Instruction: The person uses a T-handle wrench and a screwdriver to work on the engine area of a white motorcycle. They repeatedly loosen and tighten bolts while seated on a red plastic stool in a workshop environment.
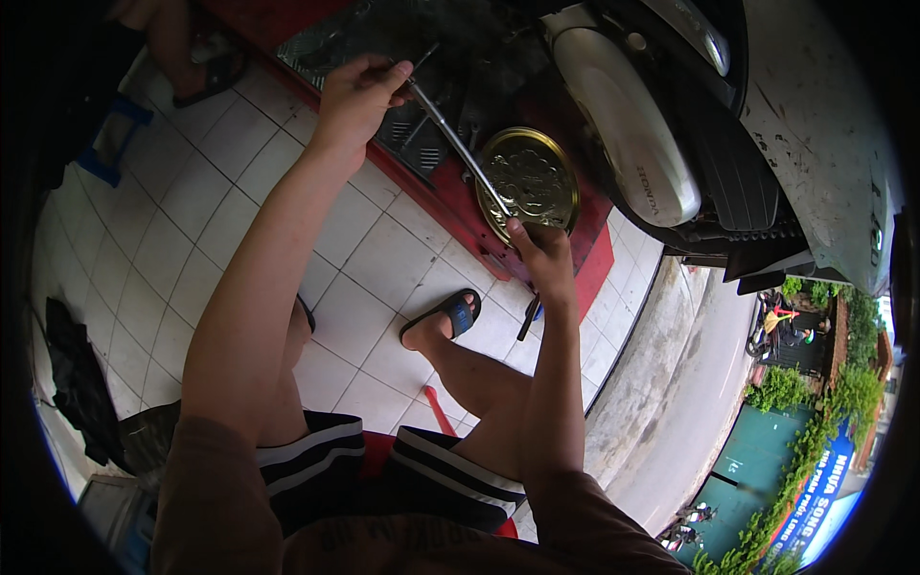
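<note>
My left hand [359,110] is closed on the upper end of a long silver metal rod [454,144], with a thin tip showing beyond the fingers. My right hand [542,254] is closed around the rod's lower end, over the edge of a round gold tray [524,171]. The tray sits on a red metal platform [599,264] with a dark patterned plate and small tools beside it. Below my right hand a black and blue tool end [527,318] shows; I cannot tell whether it joins the rod.
A silver scooter [618,125] stands at the right on the platform. Another person's leg [172,48] is at the upper left, near a blue stool [115,139]. Black cloth [72,374] lies on the white tiles at left. A street, greenery and motorbikes are at the far right.
</note>
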The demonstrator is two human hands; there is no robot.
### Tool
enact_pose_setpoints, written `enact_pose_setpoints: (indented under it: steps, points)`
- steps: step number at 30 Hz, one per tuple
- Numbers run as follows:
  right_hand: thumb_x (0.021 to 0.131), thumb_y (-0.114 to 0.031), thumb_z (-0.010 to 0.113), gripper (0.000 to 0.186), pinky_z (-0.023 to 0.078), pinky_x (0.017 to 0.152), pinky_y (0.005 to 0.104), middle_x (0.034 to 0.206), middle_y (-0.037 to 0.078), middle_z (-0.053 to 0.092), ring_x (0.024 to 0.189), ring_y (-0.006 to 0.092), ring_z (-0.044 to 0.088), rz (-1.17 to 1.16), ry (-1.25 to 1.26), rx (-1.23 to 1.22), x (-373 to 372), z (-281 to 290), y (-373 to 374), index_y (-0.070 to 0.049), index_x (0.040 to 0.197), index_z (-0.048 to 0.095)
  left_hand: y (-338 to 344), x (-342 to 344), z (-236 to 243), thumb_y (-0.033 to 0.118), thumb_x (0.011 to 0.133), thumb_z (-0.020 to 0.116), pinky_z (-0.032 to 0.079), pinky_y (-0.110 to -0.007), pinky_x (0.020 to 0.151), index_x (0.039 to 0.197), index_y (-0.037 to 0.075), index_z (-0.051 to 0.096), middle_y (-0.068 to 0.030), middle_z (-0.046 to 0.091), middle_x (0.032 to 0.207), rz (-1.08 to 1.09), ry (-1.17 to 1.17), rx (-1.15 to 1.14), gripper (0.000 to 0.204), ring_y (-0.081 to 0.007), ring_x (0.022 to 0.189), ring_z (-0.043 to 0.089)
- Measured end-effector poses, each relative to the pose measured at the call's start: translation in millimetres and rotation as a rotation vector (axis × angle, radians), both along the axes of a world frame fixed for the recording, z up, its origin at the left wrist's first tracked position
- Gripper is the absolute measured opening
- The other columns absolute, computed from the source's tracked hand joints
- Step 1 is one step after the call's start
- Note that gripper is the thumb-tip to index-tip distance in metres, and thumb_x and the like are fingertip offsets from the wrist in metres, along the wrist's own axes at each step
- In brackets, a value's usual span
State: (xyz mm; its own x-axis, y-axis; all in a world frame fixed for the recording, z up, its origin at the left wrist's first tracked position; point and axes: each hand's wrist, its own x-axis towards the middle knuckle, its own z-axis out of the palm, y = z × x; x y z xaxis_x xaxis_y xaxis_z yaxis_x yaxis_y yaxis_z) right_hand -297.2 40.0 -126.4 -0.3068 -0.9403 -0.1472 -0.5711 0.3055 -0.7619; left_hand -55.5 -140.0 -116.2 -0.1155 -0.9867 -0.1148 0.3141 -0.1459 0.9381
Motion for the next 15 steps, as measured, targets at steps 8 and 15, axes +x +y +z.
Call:
enact_pose_setpoints:
  steps: [8, 15]
  points:
    - [0.097, -0.022, 0.057, 0.03, 0.03, 0.051, 0.0265, 0.061, -0.004, 0.047, 0.056, 0.0059, 0.038, 0.019, -0.135, -0.028, 13, -1, -2, -0.002, 0.074, 0.057, 2, -3, 3, 0.013, 0.086, 0.071, 0.048, -0.023, 0.07, 0.103, -0.002, 0.063, -0.005, 0.066, 0.087, 0.089, 0.041, -0.011, 0.023, -0.0098, 0.077, 0.062]
    - [0.093, -0.022, 0.058, 0.028, 0.041, 0.053, 0.0268, 0.061, 0.003, 0.055, 0.057, 0.009, 0.051, 0.087, -0.287, 0.208, 22, 2, -2, 0.002, 0.078, 0.062, -1, -2, -4, 0.008, 0.088, 0.065, 0.049, -0.026, 0.077, 0.11, 0.001, 0.063, -0.0066, 0.068, 0.102, 0.06, 0.038, -0.107, 0.023, -0.0124, 0.093, 0.063]
